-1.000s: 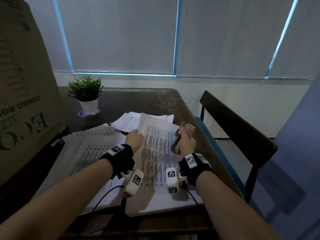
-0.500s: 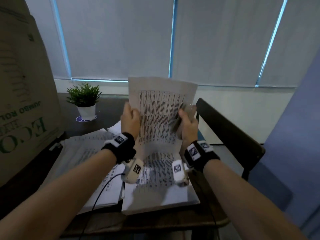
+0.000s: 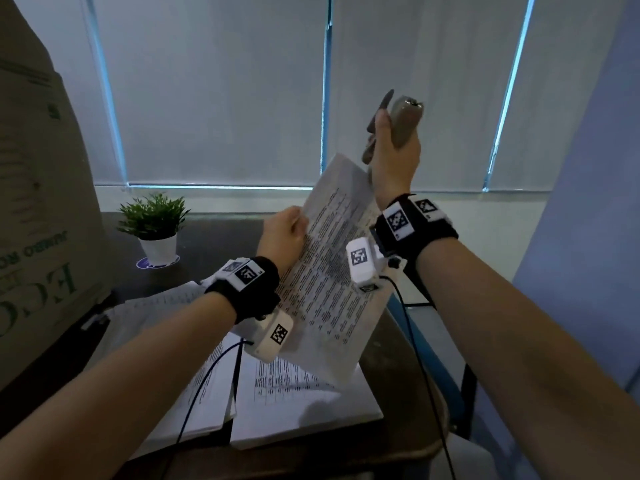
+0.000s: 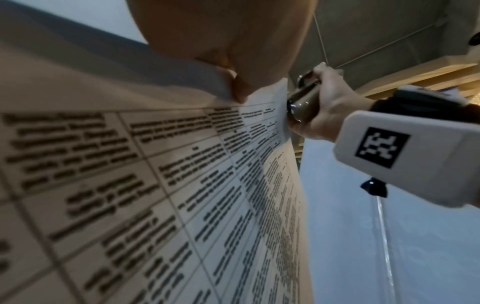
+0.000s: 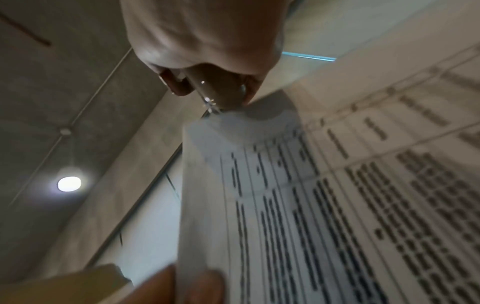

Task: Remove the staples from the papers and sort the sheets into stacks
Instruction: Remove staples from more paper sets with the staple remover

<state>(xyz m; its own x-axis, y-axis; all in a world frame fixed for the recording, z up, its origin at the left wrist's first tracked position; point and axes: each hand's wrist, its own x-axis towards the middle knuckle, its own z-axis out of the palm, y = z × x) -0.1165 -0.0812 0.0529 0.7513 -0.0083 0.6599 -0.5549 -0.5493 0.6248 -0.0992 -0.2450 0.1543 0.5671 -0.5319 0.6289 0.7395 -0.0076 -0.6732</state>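
I hold printed papers (image 3: 329,282) up off the table, tilted with their top right corner highest. My left hand (image 3: 284,233) pinches their left edge, the thumb on the printed side (image 4: 182,185). My right hand (image 3: 394,161) is raised above that corner and grips a grey staple remover (image 3: 403,123) upright. From the left wrist, the staple remover (image 4: 303,100) sits right at the papers' corner. From the right wrist, the fingers (image 5: 249,90) curl round the tool (image 5: 218,86) just above the curled page edge (image 5: 207,185). No staple is visible.
Two paper stacks lie on the dark table (image 3: 207,237): one on the left (image 3: 204,393), one on the right (image 3: 304,410). A small potted plant (image 3: 154,220) stands at the back, a big cardboard box (image 3: 41,202) at the left. A chair's blue seat edge (image 3: 408,327) borders the table's right side.
The papers rose from the table into the air and tilted. My right hand climbed well above them with the staple remover; my left hand stayed on the left edge.
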